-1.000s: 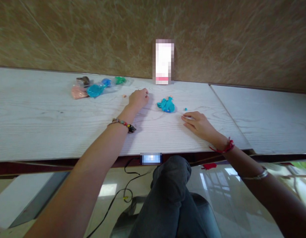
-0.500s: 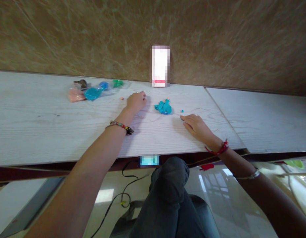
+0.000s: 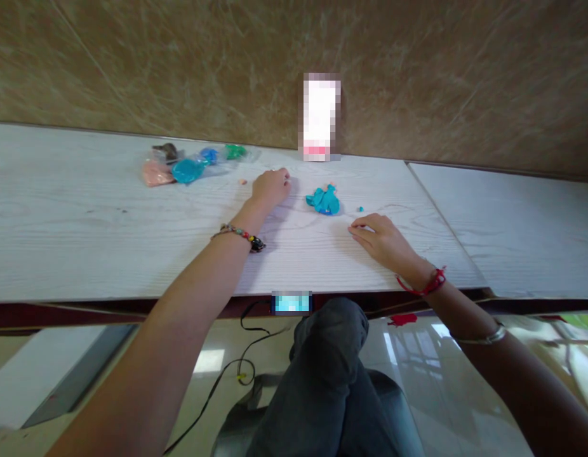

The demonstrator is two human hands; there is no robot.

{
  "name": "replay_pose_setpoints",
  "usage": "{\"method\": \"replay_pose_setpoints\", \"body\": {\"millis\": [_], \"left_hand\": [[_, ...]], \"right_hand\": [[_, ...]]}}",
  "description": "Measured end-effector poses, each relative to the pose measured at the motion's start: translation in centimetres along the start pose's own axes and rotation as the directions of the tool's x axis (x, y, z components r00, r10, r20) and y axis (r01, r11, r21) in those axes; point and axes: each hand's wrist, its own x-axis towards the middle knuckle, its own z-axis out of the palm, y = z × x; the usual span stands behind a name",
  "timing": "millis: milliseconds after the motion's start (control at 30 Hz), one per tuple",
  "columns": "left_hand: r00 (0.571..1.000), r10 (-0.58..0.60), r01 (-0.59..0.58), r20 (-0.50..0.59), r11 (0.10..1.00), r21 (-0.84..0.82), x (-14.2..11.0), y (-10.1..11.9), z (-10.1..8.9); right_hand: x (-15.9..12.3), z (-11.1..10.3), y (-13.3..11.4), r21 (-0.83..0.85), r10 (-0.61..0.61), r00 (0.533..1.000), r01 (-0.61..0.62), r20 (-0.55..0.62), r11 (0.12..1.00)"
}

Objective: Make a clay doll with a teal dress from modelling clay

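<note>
A small turquoise clay figure lies on the white wood-grain table between my hands, with dark blue at its lower edge and bits of peach at its top. My left hand rests to its left with curled fingers; whatever they hold is hidden. To the lower right of the figure, my right hand has thumb and forefinger pinched together close above the table. Something tiny may be between those fingertips, too small to name. Just beyond them sits a little turquoise ball. A peach bit of clay lies left of my left hand.
Clear bags of clay stand at the back left: peach, turquoise, brown, blue and green. A blurred-out upright phone-like object leans on the marbled wall. Another blurred screen is at the table's front edge.
The view shifts slightly with my head. My right thumb and forefinger move from slightly apart to a pinch. The left hand and the clay figure stay in place.
</note>
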Motion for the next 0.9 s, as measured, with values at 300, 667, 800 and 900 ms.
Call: {"method": "replay_pose_setpoints", "body": {"millis": [300,667,800,900], "left_hand": [[1.000,0.017,-0.017,-0.006,1.000,0.020,0.2,-0.1,0.2],[1.000,0.005,-0.006,0.009,1.000,0.015,0.0,0.0,-0.1],[1.000,0.011,-0.011,0.000,1.000,0.013,0.1,0.0,0.0],[1.000,0.013,-0.013,-0.005,1.000,0.016,0.1,-0.1,0.1]], "right_hand": [[-1.3,-0.4,-0.7,-0.034,-0.030,0.997,0.032,0.067,0.999],[-1.4,-0.2,-0.4,0.146,0.015,1.000,-0.011,-0.026,0.989],[-1.4,-0.3,-0.3,0.187,0.041,0.998,-0.033,-0.040,0.982],[-1.5,-0.2,-0.5,0.153,0.074,0.997,-0.071,-0.017,0.986]]}}
